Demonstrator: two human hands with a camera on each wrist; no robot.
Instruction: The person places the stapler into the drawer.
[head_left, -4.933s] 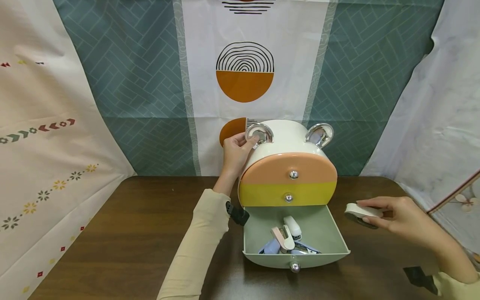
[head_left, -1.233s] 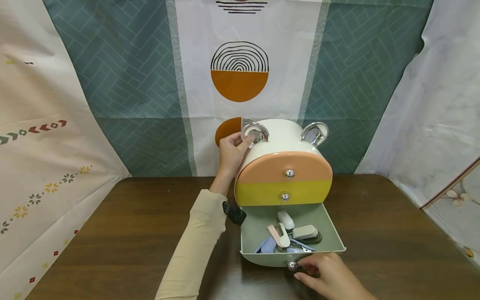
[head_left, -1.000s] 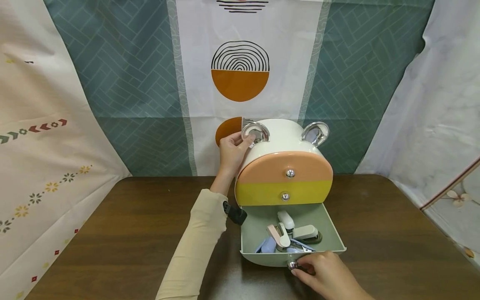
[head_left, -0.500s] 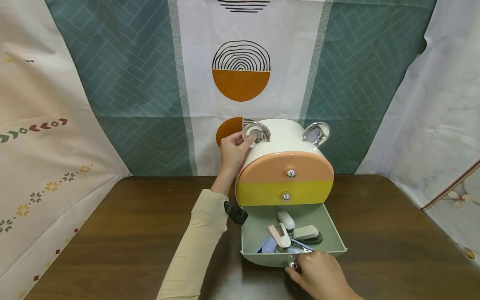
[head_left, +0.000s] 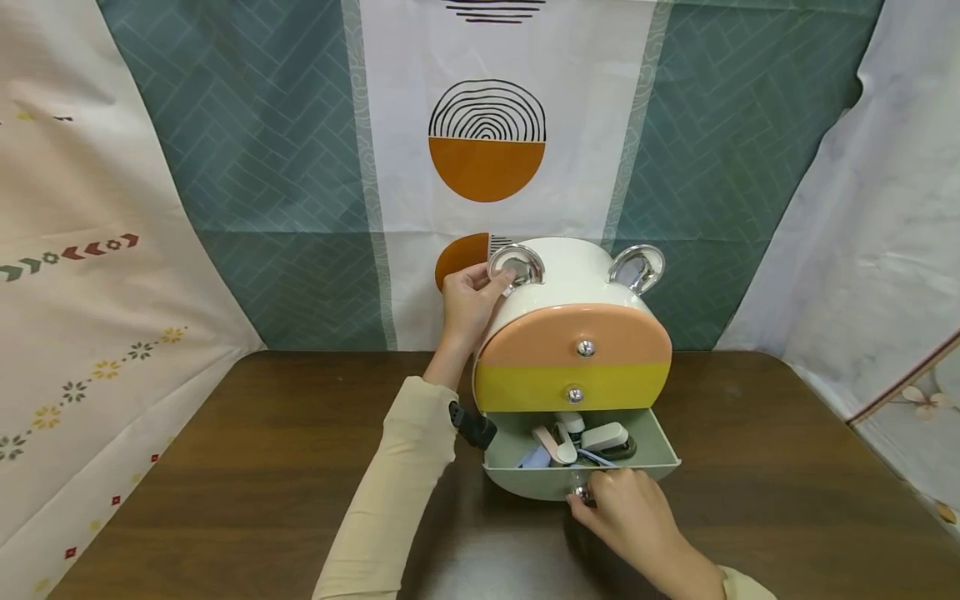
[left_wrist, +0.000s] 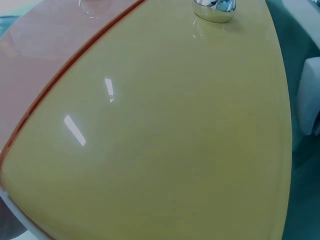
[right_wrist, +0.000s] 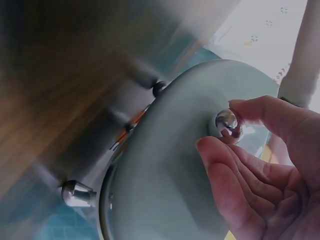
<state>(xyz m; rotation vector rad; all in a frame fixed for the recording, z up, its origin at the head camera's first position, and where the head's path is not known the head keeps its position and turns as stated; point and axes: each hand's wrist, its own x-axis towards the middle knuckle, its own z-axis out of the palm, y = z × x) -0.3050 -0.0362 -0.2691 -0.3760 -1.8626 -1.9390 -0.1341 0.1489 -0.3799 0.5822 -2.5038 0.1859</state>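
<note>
My left hand [head_left: 468, 307] pinches the left silver ear [head_left: 531, 258] of a small white cabinet [head_left: 573, 271], thumb in front. With its thumb and fingers, my right hand [head_left: 633, 512] grips the silver knob [right_wrist: 226, 120] of the bottom sage-green drawer [head_left: 525, 482], which is partly pulled out. Inside it lie a white-and-dark-green stapler [head_left: 603, 437], a pink-and-white stapler [head_left: 558, 448], a white stapler [head_left: 570, 422] and blue items [head_left: 536, 457], partly hidden by the drawer front. The orange drawer [head_left: 532, 337] and yellow drawer [head_left: 517, 387] above are closed.
The cabinet stands at the back of a dark wooden table [head_left: 300, 467]. Behind it hangs a patterned cloth [head_left: 300, 167], with pale cloths at both sides. The left wrist view is mostly filled by the yellow drawer front.
Earlier my right hand held the white-and-dark-green stapler; it was then in the drawer. The hand took the knob, and the drawer has slid partway in. My left hand stays on the ear.
</note>
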